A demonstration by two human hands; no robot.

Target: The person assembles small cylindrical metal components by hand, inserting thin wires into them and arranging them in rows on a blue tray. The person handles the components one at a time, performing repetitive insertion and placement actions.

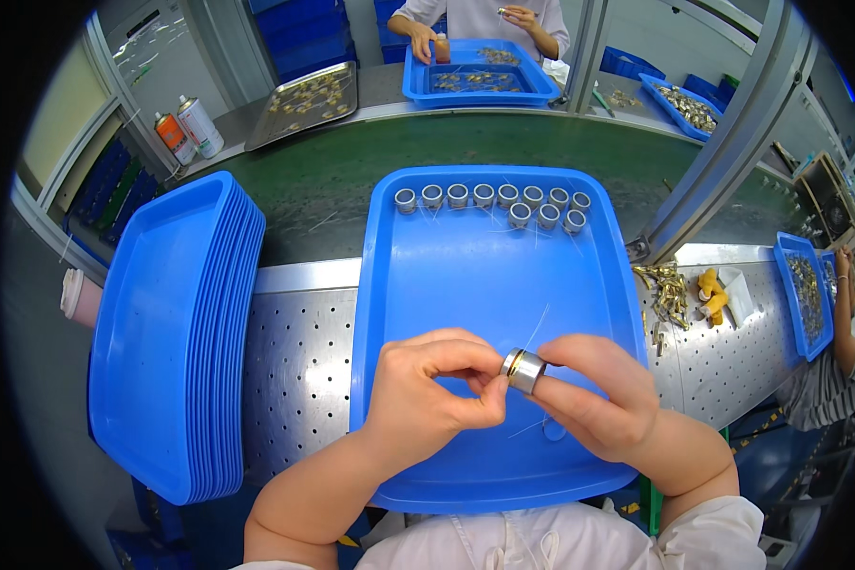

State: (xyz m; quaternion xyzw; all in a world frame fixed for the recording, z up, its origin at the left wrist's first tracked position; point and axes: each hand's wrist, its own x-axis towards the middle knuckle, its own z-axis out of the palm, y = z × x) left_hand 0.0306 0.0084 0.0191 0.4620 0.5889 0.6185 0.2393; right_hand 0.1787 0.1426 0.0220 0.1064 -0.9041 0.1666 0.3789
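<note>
- The left hand (pixel 437 394) and the right hand (pixel 594 394) are pinching one small metal ring (pixel 523 370) between closed fingertips, holding it above the blue tray (pixel 465 285), likely so drops land inside.
- Finished-looking rings (pixel 494 201) are lining the tray's far edge, keeping the near part free.
- A stack of blue trays (pixel 176 332) is waiting at the left.

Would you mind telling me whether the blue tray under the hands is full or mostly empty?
Mostly empty: the blue tray holds only metal rings along its far edge, with bare blue floor elsewhere.
</note>
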